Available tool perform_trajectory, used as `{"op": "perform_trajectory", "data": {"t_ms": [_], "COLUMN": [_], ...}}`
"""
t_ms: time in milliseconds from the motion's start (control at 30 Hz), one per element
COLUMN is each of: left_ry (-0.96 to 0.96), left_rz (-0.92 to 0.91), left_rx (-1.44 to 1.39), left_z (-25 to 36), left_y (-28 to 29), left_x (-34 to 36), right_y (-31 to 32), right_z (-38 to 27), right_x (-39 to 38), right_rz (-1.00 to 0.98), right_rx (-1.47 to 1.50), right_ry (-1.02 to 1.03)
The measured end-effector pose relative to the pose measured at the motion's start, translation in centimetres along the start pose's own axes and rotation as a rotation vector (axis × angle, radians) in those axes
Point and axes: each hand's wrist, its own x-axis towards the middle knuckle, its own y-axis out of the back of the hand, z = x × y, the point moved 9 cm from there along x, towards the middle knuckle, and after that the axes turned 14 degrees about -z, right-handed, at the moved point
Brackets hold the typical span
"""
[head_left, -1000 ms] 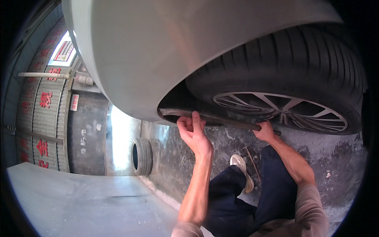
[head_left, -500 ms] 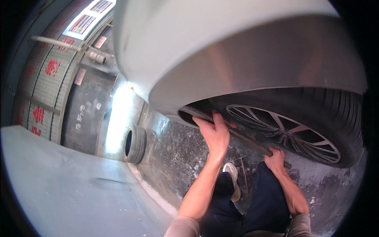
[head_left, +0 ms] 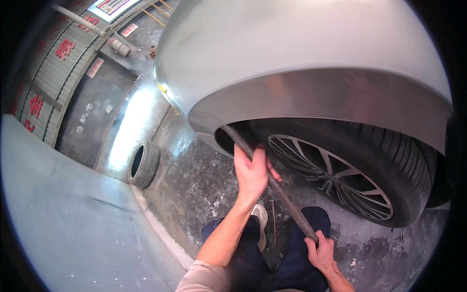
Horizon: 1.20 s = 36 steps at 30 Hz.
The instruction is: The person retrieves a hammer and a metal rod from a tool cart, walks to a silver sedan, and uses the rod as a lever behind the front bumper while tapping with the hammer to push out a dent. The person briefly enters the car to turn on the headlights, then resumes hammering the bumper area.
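A long dark metal bar [head_left: 286,195] slants down from the wheel arch toward my right knee. Its far end is hidden inside the arch, ahead of the tyre. My left hand [head_left: 252,170] is wrapped round the bar just outside the arch opening. Lower down, close to the near end, my right hand [head_left: 321,250] grips the same bar. The car wheel [head_left: 333,175], with its multi-spoke rim and black tyre, sits to the right of the bar under the light grey fender [head_left: 316,85].
A loose tyre [head_left: 145,164] stands on the floor at the left. Beside my shoe [head_left: 260,219] lies a thin hammer-like tool [head_left: 274,221]. A pale panel [head_left: 82,214] fills the lower left. Behind it are a dark board [head_left: 92,109] and a corrugated shutter [head_left: 53,80].
The bar has tilted more steeply. Its near end and my right hand have come down and nearer to me. My left hand still grips it, and the head view has shifted.
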Motion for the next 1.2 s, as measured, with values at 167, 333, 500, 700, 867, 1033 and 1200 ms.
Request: {"op": "perform_trajectory", "data": {"t_ms": [167,333,500,700,867,1033,1200], "left_ry": [0.001,-0.090,0.002,-0.016,-0.032,-0.161,-0.147], "left_rz": [0.007,-0.017,-0.020,-0.071,-0.003,0.040,0.107], "left_rx": [-0.058,-0.048,-0.038,-0.031,0.098,0.122,0.302], "left_z": [-0.4,0.0,-1.0,-1.7,-2.8,-3.1,-3.0], "left_y": [-0.5,-1.2,-0.6,-0.6,0.9,2.2,3.7], "left_x": [-0.3,0.0,-0.8,0.2,1.9,2.6,3.2], "right_y": [1.0,1.7,0.4,3.3,3.3,-0.5,-2.7], "right_z": [-0.6,-1.4,0.8,6.6,6.5,8.3,7.5], "right_x": [-1.9,-2.3,-2.4,5.3,12.5,19.4,21.6], "right_rz": [-0.019,0.025,-0.048,-0.113,-0.164,-0.259,-0.116], "right_rx": [-0.049,-0.106,-0.056,-0.179,-0.030,-0.013,0.018], "right_ry": [-0.107,-0.140,-0.210,-0.153,0.126,0.200,0.311]}}
